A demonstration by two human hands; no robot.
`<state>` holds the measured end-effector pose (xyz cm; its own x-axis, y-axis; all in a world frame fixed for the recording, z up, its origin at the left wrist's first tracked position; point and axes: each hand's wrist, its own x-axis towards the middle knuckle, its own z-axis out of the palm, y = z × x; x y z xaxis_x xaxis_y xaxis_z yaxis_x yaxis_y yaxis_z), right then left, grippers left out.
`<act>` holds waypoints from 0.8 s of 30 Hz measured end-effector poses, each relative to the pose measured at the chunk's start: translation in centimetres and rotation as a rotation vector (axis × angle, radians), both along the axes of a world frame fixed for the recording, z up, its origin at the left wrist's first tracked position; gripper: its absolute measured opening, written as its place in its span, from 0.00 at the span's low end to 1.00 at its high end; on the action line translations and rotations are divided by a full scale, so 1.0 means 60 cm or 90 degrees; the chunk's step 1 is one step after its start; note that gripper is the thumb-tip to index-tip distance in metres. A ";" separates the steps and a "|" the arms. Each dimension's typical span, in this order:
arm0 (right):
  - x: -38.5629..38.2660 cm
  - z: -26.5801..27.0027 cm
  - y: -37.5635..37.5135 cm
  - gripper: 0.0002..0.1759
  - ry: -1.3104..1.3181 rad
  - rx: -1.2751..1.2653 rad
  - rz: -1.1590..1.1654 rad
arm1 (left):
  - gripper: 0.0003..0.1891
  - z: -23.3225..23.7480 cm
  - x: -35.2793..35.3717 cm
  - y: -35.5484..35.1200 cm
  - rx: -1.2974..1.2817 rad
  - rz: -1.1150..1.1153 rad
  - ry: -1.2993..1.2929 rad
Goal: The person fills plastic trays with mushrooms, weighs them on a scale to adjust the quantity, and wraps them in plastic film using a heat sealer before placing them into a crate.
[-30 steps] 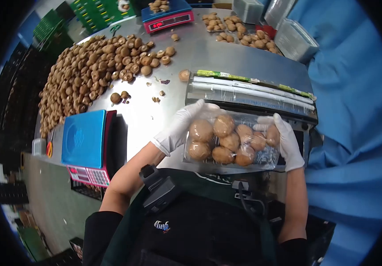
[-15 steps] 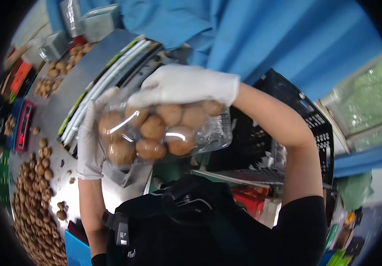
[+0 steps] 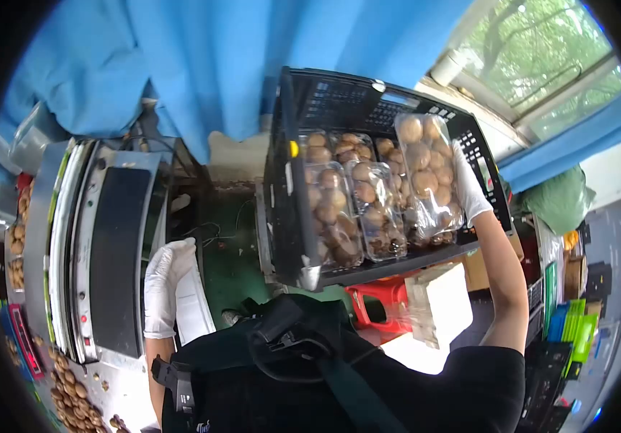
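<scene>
My right hand, in a white glove, grips the right side of a clear plastic pack of mushrooms. The pack is tilted inside the right part of a black crate, over other packs. Round brown caps show through its film. More clear mushroom packs fill the crate beside it. My left hand, also gloved in white, is away from the crate, beside the right edge of a long machine with a dark flat top. Its fingers are loosely bent and I see nothing in them.
Loose mushrooms lie on the metal table at lower left, near a scale with a red display. A red stool stands below the crate. Blue curtains hang behind, with a window at upper right.
The view has turned right toward the crate. Both hands held the mushroom pack before; my left hand has let go, and my right hand has carried it into the crate.
</scene>
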<state>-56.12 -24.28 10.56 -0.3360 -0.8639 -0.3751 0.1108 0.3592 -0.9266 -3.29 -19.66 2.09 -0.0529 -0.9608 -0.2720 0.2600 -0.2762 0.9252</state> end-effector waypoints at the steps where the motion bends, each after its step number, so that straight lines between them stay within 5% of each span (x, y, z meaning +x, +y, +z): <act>1: -0.030 -0.028 0.016 0.32 0.060 0.045 -0.027 | 0.16 -0.010 -0.011 -0.006 0.016 -0.023 0.002; 3: -0.046 -0.053 0.040 0.34 0.178 0.133 -0.082 | 0.16 -0.027 -0.031 -0.017 0.038 -0.052 0.001; 12: -0.126 -0.185 0.010 0.39 0.002 0.256 0.020 | 0.18 -0.063 -0.049 -0.011 0.086 -0.022 -0.005; 16: -0.090 -0.176 0.022 0.39 0.258 0.286 0.039 | 0.19 -0.082 -0.029 0.006 0.092 0.019 -0.009; 17: -0.129 -0.201 0.011 0.39 0.438 0.424 0.073 | 0.19 -0.084 -0.027 0.008 0.095 0.032 -0.009; 18: -0.163 -0.224 0.002 0.39 0.506 0.404 0.128 | 0.18 -0.085 -0.025 0.009 0.104 0.034 -0.004; 20: -0.172 -0.207 -0.016 0.31 0.988 0.402 0.444 | 0.18 -0.095 -0.014 0.018 0.100 0.034 -0.009; 22: -0.070 -0.125 -0.029 0.26 1.022 0.170 0.519 | 0.19 -0.057 -0.014 0.021 0.060 -0.004 -0.071; 24: -0.059 -0.122 -0.035 0.25 1.016 0.130 0.516 | 0.18 -0.077 0.011 0.028 0.008 -0.021 -0.049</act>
